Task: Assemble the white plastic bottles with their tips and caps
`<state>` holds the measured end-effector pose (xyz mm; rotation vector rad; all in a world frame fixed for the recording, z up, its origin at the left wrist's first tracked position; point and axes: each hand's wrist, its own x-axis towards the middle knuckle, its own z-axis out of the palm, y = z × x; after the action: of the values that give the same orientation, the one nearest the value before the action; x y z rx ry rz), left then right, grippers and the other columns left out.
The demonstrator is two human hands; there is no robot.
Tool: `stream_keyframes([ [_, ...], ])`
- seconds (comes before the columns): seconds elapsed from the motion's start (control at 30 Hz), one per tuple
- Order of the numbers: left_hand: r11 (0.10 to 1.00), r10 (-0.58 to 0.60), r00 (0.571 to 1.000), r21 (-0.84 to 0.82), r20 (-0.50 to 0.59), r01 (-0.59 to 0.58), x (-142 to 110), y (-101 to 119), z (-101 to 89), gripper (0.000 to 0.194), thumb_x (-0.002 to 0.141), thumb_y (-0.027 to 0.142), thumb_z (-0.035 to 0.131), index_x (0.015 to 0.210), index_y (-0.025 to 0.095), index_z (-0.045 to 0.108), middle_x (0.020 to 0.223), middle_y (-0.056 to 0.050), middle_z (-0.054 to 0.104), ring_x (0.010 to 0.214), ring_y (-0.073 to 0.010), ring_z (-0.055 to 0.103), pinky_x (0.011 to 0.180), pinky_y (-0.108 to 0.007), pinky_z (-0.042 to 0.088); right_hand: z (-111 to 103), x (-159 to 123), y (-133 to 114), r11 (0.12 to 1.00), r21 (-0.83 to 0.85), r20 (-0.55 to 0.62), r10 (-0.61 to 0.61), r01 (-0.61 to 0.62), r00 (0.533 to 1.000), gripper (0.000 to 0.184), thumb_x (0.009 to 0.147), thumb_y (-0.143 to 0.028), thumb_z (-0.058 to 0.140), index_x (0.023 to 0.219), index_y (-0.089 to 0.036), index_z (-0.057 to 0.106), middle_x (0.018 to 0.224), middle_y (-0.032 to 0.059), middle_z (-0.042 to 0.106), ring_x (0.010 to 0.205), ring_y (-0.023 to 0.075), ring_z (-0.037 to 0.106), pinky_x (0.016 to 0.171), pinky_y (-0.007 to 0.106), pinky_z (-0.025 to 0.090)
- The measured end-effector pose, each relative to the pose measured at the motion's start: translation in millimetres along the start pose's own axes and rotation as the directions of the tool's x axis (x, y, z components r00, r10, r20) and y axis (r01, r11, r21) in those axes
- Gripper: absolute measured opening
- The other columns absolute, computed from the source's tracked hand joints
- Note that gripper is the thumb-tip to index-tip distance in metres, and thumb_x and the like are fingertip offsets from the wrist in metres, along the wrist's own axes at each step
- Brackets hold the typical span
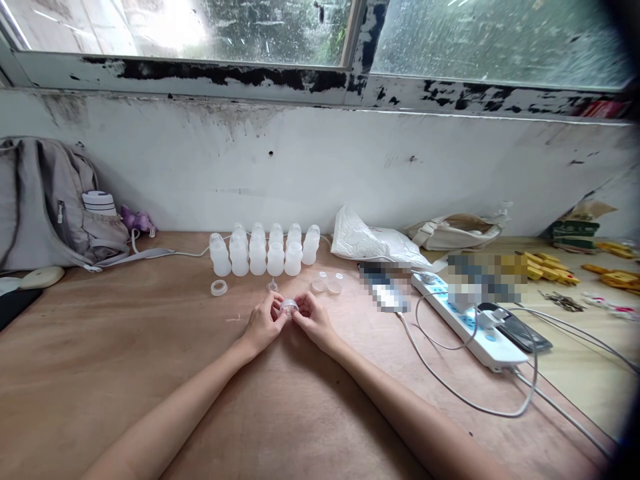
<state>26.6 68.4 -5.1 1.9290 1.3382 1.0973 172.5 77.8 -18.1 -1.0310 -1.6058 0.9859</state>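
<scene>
My left hand (264, 324) and my right hand (315, 321) meet at the middle of the table. Between them they grip a clear bottle collar ring (289, 305), fingers pinched on its two sides. Just beyond sits a clear bottle nipple (273, 286), tip up. Another collar ring (219, 288) lies to its left. Two clear round caps (335, 287) rest to the right, with small pale pieces (323, 275) behind them. Farther back, frosted white baby bottles (258, 257) stand upright in two rows, several with clear domed tops.
A white power strip (470, 327) with plugs and looping cables lies to the right, beside a phone (385, 297) and a dark device (520, 330). White plastic bags (375, 240) and a beige pouch (455, 232) lean near the wall. A grey backpack (45, 200) stands at left.
</scene>
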Motion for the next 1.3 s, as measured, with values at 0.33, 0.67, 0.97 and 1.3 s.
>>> stream_keyframes([
  [0.33,1.000,-0.007,1.000,0.014,-0.008,0.007,0,1,1.0,0.011,0.074,0.024,0.049,0.083,0.021,0.044,0.064,0.004,0.055,0.052,-0.0093,0.053,0.052,-0.019,0.039,0,-1,-6,1.000,-0.004,0.006,-0.003,0.003,1.000,0.008,0.075,-0.023,0.050,0.075,-0.019,0.042,0.064,-0.0034,0.048,0.052,0.0095,0.047,0.048,0.021,0.038],
  [0.67,0.991,0.000,1.000,0.135,0.028,-0.004,-2,3,-0.1,0.005,0.077,0.026,0.045,0.078,0.021,0.044,0.056,0.005,0.051,0.051,-0.0103,0.052,0.051,-0.019,0.037,1,-2,-8,0.988,-0.136,-0.006,-0.072,0.070,0.997,0.008,0.074,-0.021,0.050,0.070,-0.019,0.043,0.058,-0.0048,0.044,0.048,0.0084,0.042,0.045,0.020,0.034],
  [0.97,0.992,0.041,0.997,0.115,0.070,-0.049,-3,8,-3.9,0.018,0.082,0.034,0.039,0.092,0.021,0.046,0.071,0.001,0.061,0.056,-0.0107,0.057,0.055,-0.021,0.042,-2,-2,-9,0.999,-0.045,-0.107,-0.024,0.019,0.994,0.011,0.077,-0.029,0.050,0.073,-0.019,0.045,0.063,-0.0025,0.050,0.054,0.0104,0.049,0.050,0.022,0.041],
  [1.3,0.841,0.068,0.993,0.542,-0.100,-0.003,63,26,-32.4,0.032,0.084,0.035,0.038,0.114,0.026,0.044,0.085,-0.002,0.065,0.074,-0.0178,0.061,0.062,-0.024,0.042,-6,2,-5,0.998,0.036,-0.253,0.065,-0.057,0.965,0.015,0.078,-0.034,0.049,0.076,-0.019,0.043,0.057,-0.0033,0.050,0.047,0.0105,0.050,0.044,0.021,0.042],
])
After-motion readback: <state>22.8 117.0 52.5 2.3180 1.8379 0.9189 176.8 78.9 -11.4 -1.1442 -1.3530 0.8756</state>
